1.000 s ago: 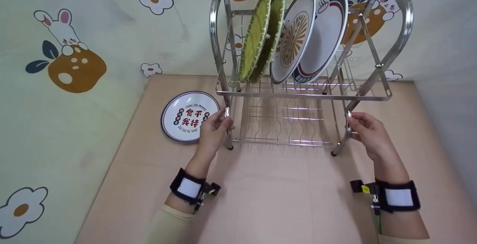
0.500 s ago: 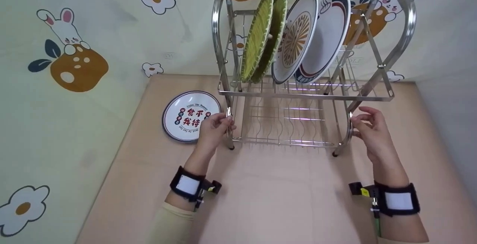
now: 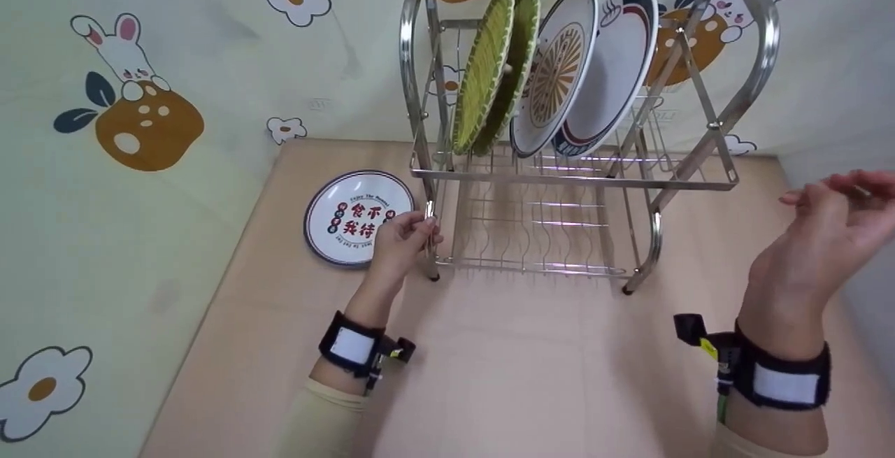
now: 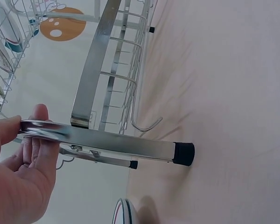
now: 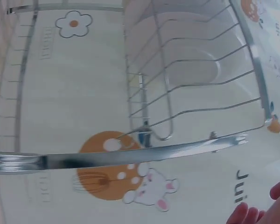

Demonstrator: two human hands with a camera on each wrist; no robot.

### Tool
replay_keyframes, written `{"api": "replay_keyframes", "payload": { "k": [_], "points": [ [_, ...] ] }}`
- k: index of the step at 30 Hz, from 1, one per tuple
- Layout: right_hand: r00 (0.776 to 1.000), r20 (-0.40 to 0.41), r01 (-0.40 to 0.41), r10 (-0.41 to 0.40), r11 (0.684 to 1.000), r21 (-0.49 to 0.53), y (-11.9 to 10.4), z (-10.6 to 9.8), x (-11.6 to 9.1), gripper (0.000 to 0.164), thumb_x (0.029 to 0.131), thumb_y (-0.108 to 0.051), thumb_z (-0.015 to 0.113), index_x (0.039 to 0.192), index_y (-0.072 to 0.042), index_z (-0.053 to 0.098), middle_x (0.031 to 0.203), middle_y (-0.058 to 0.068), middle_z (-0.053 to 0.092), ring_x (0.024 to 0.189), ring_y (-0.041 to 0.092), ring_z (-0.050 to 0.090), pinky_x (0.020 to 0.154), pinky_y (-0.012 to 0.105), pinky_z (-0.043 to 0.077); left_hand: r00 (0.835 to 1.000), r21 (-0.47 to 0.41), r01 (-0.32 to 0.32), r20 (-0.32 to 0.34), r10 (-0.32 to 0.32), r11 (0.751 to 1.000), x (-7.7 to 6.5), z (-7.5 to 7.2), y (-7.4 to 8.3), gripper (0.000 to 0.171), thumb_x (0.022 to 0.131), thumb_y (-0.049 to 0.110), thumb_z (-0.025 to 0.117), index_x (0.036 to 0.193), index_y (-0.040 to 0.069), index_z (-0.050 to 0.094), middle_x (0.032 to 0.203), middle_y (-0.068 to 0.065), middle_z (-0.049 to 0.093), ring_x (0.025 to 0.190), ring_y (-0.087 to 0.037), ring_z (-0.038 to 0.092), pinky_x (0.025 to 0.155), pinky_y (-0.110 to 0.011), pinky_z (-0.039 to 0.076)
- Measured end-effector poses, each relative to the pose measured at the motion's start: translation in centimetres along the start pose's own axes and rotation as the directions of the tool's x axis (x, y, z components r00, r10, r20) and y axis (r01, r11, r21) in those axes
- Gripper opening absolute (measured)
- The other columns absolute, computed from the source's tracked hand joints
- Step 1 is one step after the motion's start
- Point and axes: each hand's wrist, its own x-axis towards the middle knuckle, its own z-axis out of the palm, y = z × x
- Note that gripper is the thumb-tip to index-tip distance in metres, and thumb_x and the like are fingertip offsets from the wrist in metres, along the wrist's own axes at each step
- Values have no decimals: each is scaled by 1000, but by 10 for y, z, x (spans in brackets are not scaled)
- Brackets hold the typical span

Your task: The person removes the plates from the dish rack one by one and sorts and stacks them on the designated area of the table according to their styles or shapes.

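Note:
A two-tier metal dish rack [image 3: 559,180] stands on the table. My left hand [image 3: 398,248] pinches the rack's lower left leg between thumb and fingers; the left wrist view shows the thumb on one side of the metal tube and fingers on the other. Out to the right of the rack, apart from it, my right hand [image 3: 811,248] is raised with relaxed fingers and holds nothing. On the upper tier, two green woven-looking plates [image 3: 481,73], a white plate with a brown sunburst [image 3: 556,73] and a white dark-rimmed plate [image 3: 608,70] stand on edge.
A white plate with a blue rim and red characters [image 3: 356,220] lies flat on the table [image 3: 503,360], left of the rack and partly behind my left hand. The patterned wall [image 3: 210,94] rises close behind the rack.
My right hand has let go of the rack's right leg and moved right, away from it. My left hand keeps its grip on the left leg. The rack and plates look unmoved.

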Motion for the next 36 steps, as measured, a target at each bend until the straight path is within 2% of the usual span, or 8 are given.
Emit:
{"api": "replay_keyframes", "payload": {
  "k": [5, 10, 15, 17, 21, 26, 30, 36],
  "points": [
    [959, 190, 235, -211, 966, -112, -31, 31, -15, 27, 79, 17, 38, 102, 3, 40, 96, 13, 40, 92, 22, 41, 74, 30, 39, 1000, 28, 5, -1, -5, 1000, 1, 0, 1, 24, 83, 8, 59, 104, -3, 56, 86, -16, 61, 74, -22, 63, 73, -28, 51],
    [813, 523, 464, -257, 828, -315, -49, 61, -31, 35, 77, 14, 42, 110, 0, 42, 107, 9, 43, 98, 23, 43, 80, 28, 40, 1000, 28, 7, -4, -7, 1000, 1, -1, 1, 24, 82, 9, 59, 103, -3, 57, 86, -16, 61, 74, -22, 63, 73, -28, 51],
    [637, 769, 639, -52, 594, -489, -59, 85, -41, 52, 83, -9, 51, 130, -16, 31, 126, -1, 33, 105, 14, 40, 81, 26, 41, 1000, 26, 4, 5, -4, 1000, 0, -1, 1, 22, 82, 9, 59, 101, -1, 57, 86, -16, 61, 75, -22, 63, 74, -28, 50],
    [596, 799, 659, 84, 517, -546, -60, 93, -41, 62, 84, -22, 53, 136, -24, 19, 134, -3, 24, 107, 17, 40, 82, 32, 43, 1000, 26, 5, 7, -5, 1000, 0, 0, 1, 22, 82, 9, 59, 102, -1, 57, 87, -16, 61, 75, -22, 63, 74, -27, 50],
    [557, 776, 662, 297, 405, -631, -58, 107, -34, 77, 84, -43, 51, 139, -30, 0, 143, -3, 10, 106, 27, 42, 78, 48, 43, 1000, 27, 0, 3, 0, 1000, 0, 0, 0, 23, 82, 8, 59, 102, -2, 57, 86, -16, 60, 75, -22, 63, 74, -27, 50],
    [509, 732, 647, 454, 359, -673, -52, 122, -19, 82, 83, -52, 45, 139, -27, -10, 143, 4, 11, 106, 30, 43, 80, 51, 40, 1000, 54, 12, -6, -12, 998, 0, -2, 1, 22, 82, 11, 60, 101, 0, 58, 86, -15, 61, 76, -22, 63, 74, -26, 50],
    [478, 686, 603, 548, 363, -710, -47, 131, -5, 87, 82, -57, 42, 138, -23, -15, 144, 5, 14, 106, 30, 44, 88, 51, 37, 1000, 38, -7, 9, 6, 999, 0, -1, 0, 21, 83, 11, 59, 100, -1, 58, 84, -14, 60, 74, -21, 63, 73, -28, 51],
    [429, 643, 557, 635, 375, -741, -38, 140, 8, 89, 82, -60, 38, 136, -20, -20, 125, 22, 43, 99, 35, 49, 85, 51, 38, 999, -9, -24, 24, 24, 1000, 0, -1, 0, 21, 83, 7, 58, 100, -5, 57, 81, -15, 59, 72, -22, 63, 73, -31, 51]
  ]
}}
